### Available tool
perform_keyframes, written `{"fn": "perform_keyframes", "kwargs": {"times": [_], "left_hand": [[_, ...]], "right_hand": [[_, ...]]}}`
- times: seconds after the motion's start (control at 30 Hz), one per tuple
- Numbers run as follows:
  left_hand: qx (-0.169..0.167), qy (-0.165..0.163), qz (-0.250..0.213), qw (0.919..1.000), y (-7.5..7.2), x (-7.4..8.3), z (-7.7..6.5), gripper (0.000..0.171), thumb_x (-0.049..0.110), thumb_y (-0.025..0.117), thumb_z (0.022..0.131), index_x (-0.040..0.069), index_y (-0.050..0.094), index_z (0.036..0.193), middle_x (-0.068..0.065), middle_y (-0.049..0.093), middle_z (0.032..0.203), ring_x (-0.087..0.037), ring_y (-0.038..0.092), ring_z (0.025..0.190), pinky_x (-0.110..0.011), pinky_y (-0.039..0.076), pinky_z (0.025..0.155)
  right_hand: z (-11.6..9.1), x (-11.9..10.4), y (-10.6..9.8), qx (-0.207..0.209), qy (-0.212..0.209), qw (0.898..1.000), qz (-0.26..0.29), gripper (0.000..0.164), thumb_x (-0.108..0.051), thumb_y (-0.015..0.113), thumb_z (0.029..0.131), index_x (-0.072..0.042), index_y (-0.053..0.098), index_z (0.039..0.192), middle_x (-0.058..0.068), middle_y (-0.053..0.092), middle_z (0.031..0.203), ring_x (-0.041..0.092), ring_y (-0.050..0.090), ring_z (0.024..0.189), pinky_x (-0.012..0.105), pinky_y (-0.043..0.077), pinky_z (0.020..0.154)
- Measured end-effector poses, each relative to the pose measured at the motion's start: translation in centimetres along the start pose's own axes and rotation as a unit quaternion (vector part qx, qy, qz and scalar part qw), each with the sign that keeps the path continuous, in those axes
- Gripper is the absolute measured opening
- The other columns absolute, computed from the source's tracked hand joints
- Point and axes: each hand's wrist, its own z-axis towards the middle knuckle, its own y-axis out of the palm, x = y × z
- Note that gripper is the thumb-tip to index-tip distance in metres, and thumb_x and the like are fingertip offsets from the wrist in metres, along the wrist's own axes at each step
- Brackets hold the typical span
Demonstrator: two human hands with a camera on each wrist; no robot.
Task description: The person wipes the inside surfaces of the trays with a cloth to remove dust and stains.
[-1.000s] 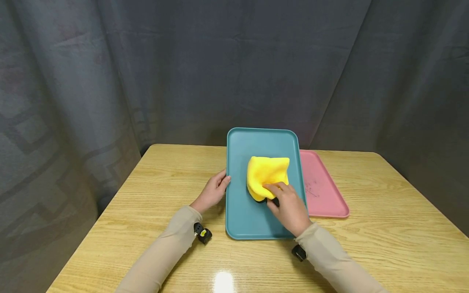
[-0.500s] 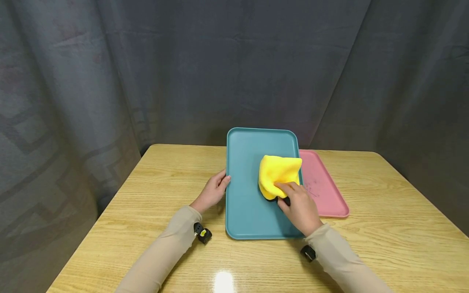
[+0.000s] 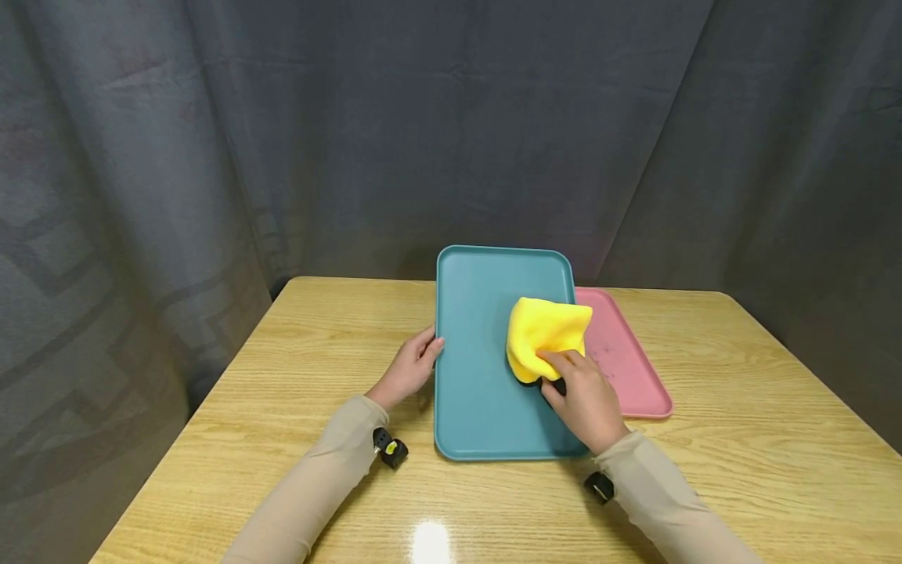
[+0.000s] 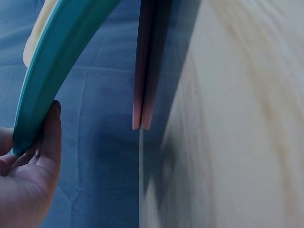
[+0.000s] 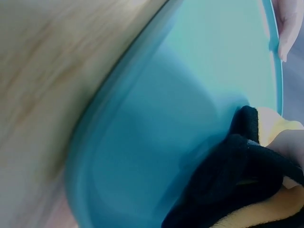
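A teal rectangular tray (image 3: 479, 423) is held up over the table, its left rim in the grip of my left hand (image 3: 407, 368). Seen from the left wrist, the thumb lies on one side of the tray's edge and the fingers (image 4: 51, 137) are behind it. My right hand (image 3: 583, 403) pinches a bunched yellow cloth (image 3: 543, 325) against the tray's face, right of its middle. The cloth's dark underside (image 5: 223, 175) shows in the right wrist view, lying along the teal surface. Part of the tray's right rim is hidden behind the cloth and right hand.
A pink tray (image 3: 630, 384) with dark marks on its surface lies on the wooden table (image 3: 761, 423), partly behind the teal tray to the right. Grey curtains (image 3: 451, 141) hang behind the table and along its sides.
The yellow cloth and my right hand have slid to the right across the teal tray, more slowly of late. The left hand and the tray have stayed in place.
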Motion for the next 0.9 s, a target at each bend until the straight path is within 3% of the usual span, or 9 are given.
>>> {"fn": "perform_keyframes", "kwargs": {"times": [0.53, 0.9], "left_hand": [[-0.003, 0.001, 0.003, 1.0, 0.0, 0.1, -0.1, 0.046, 0.015, 0.035, 0.102, 0.004, 0.028, 0.146, -0.021, 0.042, 0.143, -0.034, 0.05, 0.124, -0.043, 0.047, 0.101], [0.0, -0.001, -0.006, 1.0, 0.0, 0.2, -0.1, 0.045, 0.014, 0.035, 0.102, 0.002, 0.029, 0.146, -0.021, 0.043, 0.142, -0.034, 0.051, 0.123, -0.043, 0.046, 0.101]], "right_hand": [[-0.4, -0.3, 0.1, -0.004, -0.006, 1.0, 0.0, 0.043, -0.005, 0.077, 0.072, -0.006, 0.065, 0.114, 0.016, 0.064, 0.1, 0.031, 0.058, 0.087, 0.046, 0.053, 0.075], [-0.5, -1.5, 0.6, -0.008, -0.028, 1.0, -0.003, 0.044, -0.006, 0.079, 0.071, -0.007, 0.065, 0.112, 0.013, 0.065, 0.1, 0.029, 0.057, 0.083, 0.04, 0.053, 0.068]]}}
